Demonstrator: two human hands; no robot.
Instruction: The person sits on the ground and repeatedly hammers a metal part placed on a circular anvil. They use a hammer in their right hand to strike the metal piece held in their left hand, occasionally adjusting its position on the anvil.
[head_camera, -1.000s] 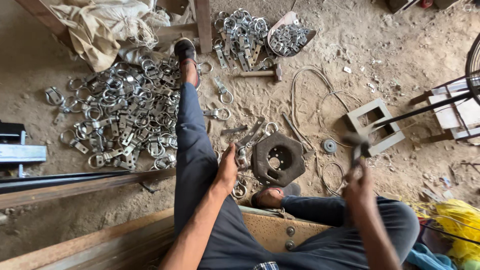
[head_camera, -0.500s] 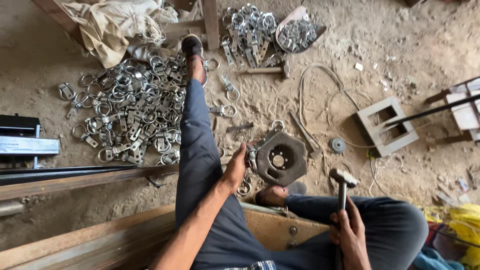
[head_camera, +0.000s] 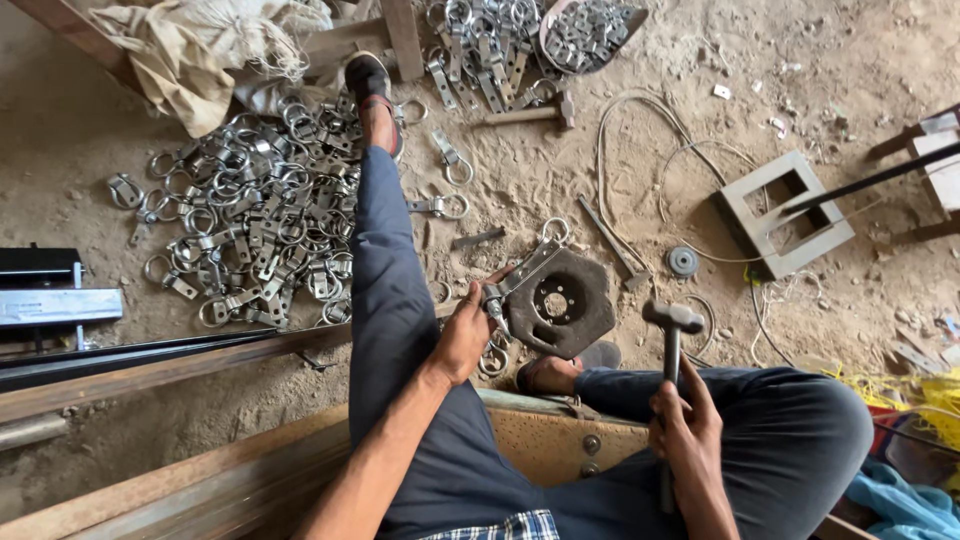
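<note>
Fingers of the left hand (head_camera: 462, 335) pinch a metal ring clasp (head_camera: 522, 278) flat on the dark iron block (head_camera: 562, 302), while the right hand (head_camera: 685, 430) clenches a raised hammer (head_camera: 672, 318), so a crooked blow could likely strike those close fingertips.

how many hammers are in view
2. One hammer is upright in the right hand, its head beside the dark metal block. A second hammer lies on the dirt near the top, below the far clamp pile. Others may be hidden.
</note>
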